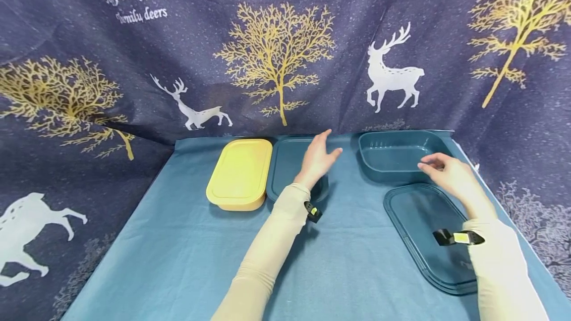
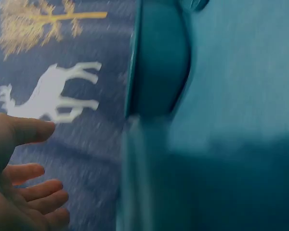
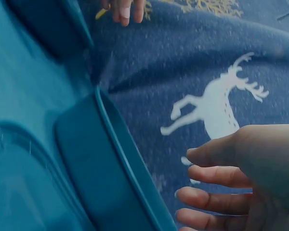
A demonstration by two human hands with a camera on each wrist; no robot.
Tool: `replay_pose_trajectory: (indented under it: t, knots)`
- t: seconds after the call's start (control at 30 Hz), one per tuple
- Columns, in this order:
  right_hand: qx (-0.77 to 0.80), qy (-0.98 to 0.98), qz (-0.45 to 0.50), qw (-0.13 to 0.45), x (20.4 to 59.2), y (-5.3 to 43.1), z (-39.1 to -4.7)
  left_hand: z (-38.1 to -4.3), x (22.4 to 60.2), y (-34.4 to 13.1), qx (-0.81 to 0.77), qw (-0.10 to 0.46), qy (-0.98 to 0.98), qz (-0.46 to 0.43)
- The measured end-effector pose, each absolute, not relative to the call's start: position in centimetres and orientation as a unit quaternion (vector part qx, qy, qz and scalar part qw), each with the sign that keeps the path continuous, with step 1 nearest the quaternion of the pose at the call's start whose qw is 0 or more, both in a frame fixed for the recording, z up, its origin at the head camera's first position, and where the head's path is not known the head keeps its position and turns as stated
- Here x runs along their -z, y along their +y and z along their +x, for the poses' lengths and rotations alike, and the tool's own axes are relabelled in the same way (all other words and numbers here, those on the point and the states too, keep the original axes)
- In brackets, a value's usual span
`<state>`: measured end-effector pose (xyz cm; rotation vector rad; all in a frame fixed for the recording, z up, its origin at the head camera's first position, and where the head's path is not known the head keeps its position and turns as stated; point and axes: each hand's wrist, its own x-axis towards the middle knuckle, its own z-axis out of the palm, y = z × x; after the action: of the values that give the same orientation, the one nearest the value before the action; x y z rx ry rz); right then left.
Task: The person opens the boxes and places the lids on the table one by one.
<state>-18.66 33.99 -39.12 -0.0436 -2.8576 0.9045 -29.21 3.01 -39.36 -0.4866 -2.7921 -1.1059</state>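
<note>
In the head view my left hand (image 1: 317,158) hangs over the lidded blue container (image 1: 285,162), its fingers and thumb spread with nothing between them. My right hand (image 1: 450,175) is near the right front corner of an uncovered blue container (image 1: 392,155), fingers loosely bent and holding nothing. The right wrist view shows that hand (image 3: 221,187) beside the rim of the open container (image 3: 101,163). A loose blue lid (image 1: 428,232) lies on the cloth in front of the open container, partly covered by my right forearm.
A yellow lidded container (image 1: 241,172) stands left of the lidded blue one. The table bears a blue cloth (image 1: 178,256). Behind it hangs a dark curtain (image 1: 348,24) printed with deer and trees.
</note>
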Motion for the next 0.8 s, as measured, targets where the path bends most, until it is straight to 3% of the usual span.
replay_pose_trajectory:
  t: [0.4, 0.8]
  knots:
    - [-0.326, -0.937, 0.019, 0.127, 38.5, 28.6, -21.6, -29.9, 38.1, -3.8, 0.346, 0.080, -0.926, -0.130]
    - [-0.369, -0.920, 0.023, 0.133, 39.2, 24.6, -22.8, -29.2, 38.9, -7.6, 0.350, 0.075, -0.925, -0.126]
